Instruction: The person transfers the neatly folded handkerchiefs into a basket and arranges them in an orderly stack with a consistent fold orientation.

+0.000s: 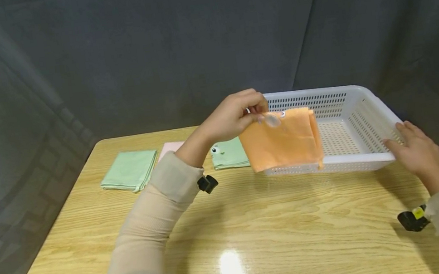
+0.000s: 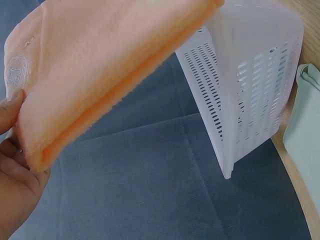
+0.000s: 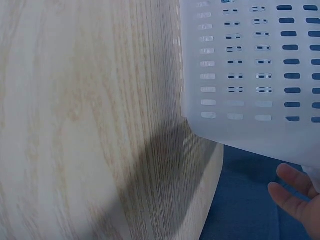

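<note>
My left hand pinches a folded orange towel by its top edge, with the thumb on the near face. The towel hangs in front of the left part of a white plastic basket. In the left wrist view, the towel looks fuzzy and folded in layers, the fingers gripping one corner. At the basket's right end my right hand grips the rim, its thumb towards the inside. Two fingertips show outside the basket wall in the right wrist view.
Left on the wooden table lies a folded green towel. A pink cloth is partly hidden by my left arm. Beside the basket sits another green towel with a cartoon eye. A dark curtain hangs behind the table.
</note>
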The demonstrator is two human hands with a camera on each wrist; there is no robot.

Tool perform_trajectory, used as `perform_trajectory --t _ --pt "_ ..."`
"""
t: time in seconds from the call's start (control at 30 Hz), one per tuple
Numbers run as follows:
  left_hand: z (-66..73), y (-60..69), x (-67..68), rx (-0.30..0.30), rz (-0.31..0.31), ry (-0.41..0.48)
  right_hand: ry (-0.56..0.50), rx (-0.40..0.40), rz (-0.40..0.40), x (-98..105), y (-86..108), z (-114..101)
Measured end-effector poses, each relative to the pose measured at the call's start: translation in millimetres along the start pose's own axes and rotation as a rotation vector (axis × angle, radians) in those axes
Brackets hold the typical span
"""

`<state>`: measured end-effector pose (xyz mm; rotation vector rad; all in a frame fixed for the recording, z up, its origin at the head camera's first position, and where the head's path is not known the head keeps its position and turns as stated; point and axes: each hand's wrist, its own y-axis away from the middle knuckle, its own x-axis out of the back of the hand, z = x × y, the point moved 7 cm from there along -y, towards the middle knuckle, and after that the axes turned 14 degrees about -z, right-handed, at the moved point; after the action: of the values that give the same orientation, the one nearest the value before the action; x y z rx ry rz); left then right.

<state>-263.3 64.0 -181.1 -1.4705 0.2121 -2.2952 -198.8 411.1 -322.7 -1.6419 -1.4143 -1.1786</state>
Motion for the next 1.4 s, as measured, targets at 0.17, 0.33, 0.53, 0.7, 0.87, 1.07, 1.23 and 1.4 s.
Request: perform_trajectory --t 0.17,0.33,0.53,0.7,0.87,1.07,1.23,1.4 --pt "-0.4 -2.5 1.1 -0.006 0.024 0.002 -0.006 0.001 0.005 0.1 0.0 1.4" --pt "-0.1 -5.5 4.3 -0.01 0.053 -0.011 -0.008 0.003 0.007 0.7 0.5 2.5" --pt "-2.5 -8.0 6.3 -0.008 0.089 -0.008 -0.009 0.017 0.016 0.6 0.3 0.5" --pt "-5.7 -10.7 6.7 -0.008 0.111 -0.019 -0.008 0.012 0.011 0.7 0.2 0.3" --pt "-6.9 -12.1 6.2 0.0 0.12 -0.041 -0.002 0.013 0.011 1.0 0.8 -0.5" --pt "-6.0 -14.1 6.1 0.001 0.139 -0.068 -0.003 0.009 0.007 1.1 1.6 -0.1" --pt "-6.0 -15.9 6.1 0.004 0.161 -0.07 0.0 0.005 0.002 1.0 2.2 0.3" --pt "-9.3 -17.5 4.9 0.018 0.179 -0.064 0.0 0.001 0.002 0.6 3.2 0.4"
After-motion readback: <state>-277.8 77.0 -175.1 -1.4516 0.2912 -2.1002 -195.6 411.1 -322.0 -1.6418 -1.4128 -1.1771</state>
